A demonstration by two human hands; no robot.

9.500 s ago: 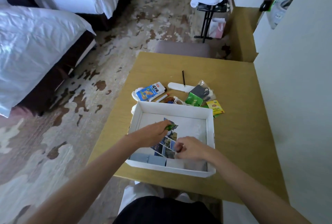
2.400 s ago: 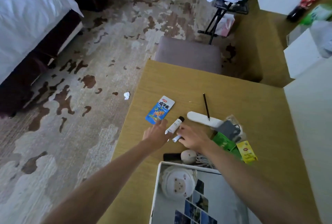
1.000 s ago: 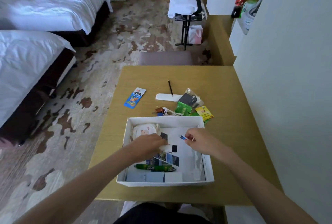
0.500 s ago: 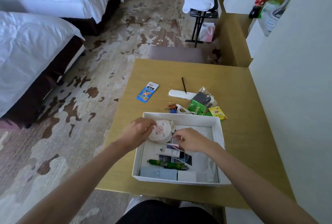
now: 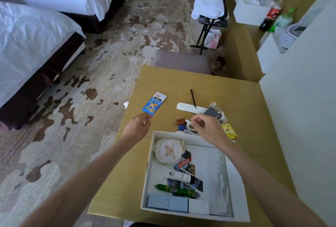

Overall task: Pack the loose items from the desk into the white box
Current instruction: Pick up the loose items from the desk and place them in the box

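The white box (image 5: 150, 165) stands on the desk's near side. In it lie a bear-face pouch (image 5: 169, 151), a white tube (image 5: 179, 175), a green sausage (image 5: 176, 189), a small red sachet (image 5: 182, 163) and photos. My left hand (image 5: 138, 126) pinches the near end of the blue snack packet (image 5: 154, 104), which lies flat on the desk. My right hand (image 5: 206, 128) is curled over the keys (image 5: 180, 121) and white cable (image 5: 189, 129); whether it grips anything is hidden. A yellow tea bag (image 5: 229, 131), a white oblong piece (image 5: 188, 107) and a black pencil (image 5: 193, 97) lie beyond.
A grey item in a clear bag (image 5: 213, 112) lies right of my right hand. A padded stool (image 5: 181, 61) stands at the desk's far edge. A white wall (image 5: 300, 117) borders the desk's right side. Beds (image 5: 36, 45) stand on the left across the carpet.
Both hands have left the box and reached out over the desk. The left went to the blue packet, the right to the keys and cable.
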